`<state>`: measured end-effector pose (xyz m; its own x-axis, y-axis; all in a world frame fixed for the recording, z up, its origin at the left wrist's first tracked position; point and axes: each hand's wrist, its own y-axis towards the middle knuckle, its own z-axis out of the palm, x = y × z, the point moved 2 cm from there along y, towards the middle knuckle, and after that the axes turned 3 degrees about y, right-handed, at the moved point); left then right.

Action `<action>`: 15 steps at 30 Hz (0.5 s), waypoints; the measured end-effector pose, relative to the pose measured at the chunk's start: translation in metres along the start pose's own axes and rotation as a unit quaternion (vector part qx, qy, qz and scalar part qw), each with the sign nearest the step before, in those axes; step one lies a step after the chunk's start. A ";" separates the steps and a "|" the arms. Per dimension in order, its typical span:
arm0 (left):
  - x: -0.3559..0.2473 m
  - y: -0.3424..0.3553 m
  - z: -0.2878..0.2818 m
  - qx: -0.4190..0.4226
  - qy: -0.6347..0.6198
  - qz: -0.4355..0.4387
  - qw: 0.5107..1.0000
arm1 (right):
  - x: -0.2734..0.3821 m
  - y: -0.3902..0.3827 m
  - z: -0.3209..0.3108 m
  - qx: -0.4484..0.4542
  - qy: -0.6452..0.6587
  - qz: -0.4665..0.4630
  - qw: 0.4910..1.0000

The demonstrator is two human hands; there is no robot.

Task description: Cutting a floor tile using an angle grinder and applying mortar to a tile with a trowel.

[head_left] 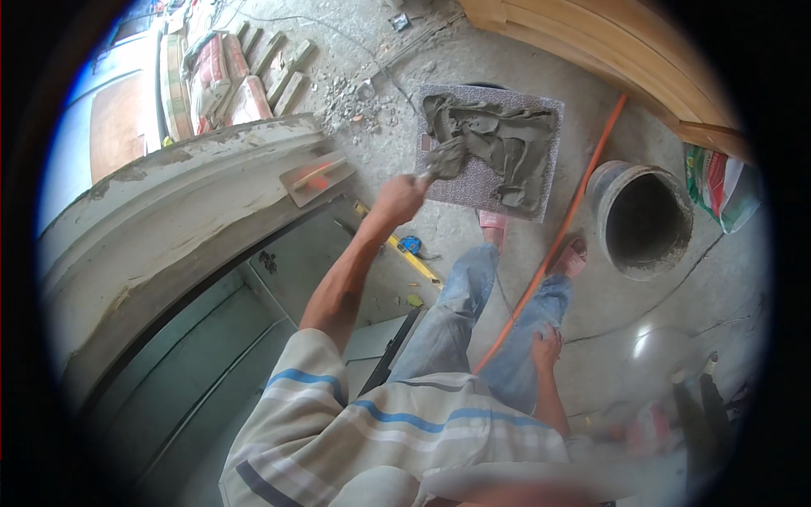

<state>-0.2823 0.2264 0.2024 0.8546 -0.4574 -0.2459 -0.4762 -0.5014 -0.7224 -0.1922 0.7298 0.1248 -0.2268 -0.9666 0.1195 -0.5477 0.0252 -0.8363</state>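
Note:
My left hand is closed around the handle of a trowel, whose blade is coated in wet grey mortar. The blade is over a square tile with a mottled grey surface, tilted slightly in the view. Thick mortar is spread unevenly across the tile, heaviest along its top and right side. Under the tile's far edge a dark round shape shows; most of it is hidden. My right hand lies on my right leg near the knee, fingers loosely spread and holding nothing.
A mortar-crusted bucket stands right of an orange strip on the floor. At left, a float lies on a concrete ledge. A yellow level and blue tape measure lie nearby. Rubble and wooden furniture are farther off.

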 end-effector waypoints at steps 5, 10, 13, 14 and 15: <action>-0.073 0.021 0.034 -0.063 0.178 0.276 0.942 | 0.001 -0.001 0.001 -0.017 0.015 -0.030 0.999; -0.106 0.032 0.067 -0.067 0.149 0.263 0.951 | 0.000 0.000 0.007 -0.010 0.009 -0.052 0.999; -0.079 0.033 0.051 -0.068 0.132 0.217 0.965 | -0.009 0.004 0.010 -0.029 0.030 -0.061 0.997; -0.062 0.028 0.037 -0.055 0.112 0.137 0.983 | -0.005 0.005 0.007 -0.028 0.026 -0.061 0.997; -0.027 0.029 0.036 -0.055 0.163 0.166 0.971 | -0.002 0.003 0.002 -0.026 0.020 -0.066 0.997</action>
<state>-0.3116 0.2509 0.1651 0.5473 -0.8065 -0.2235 -0.7491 -0.3530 -0.5606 -0.1917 0.7314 0.1214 -0.1817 -0.9515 0.2483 -0.6160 -0.0867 -0.7830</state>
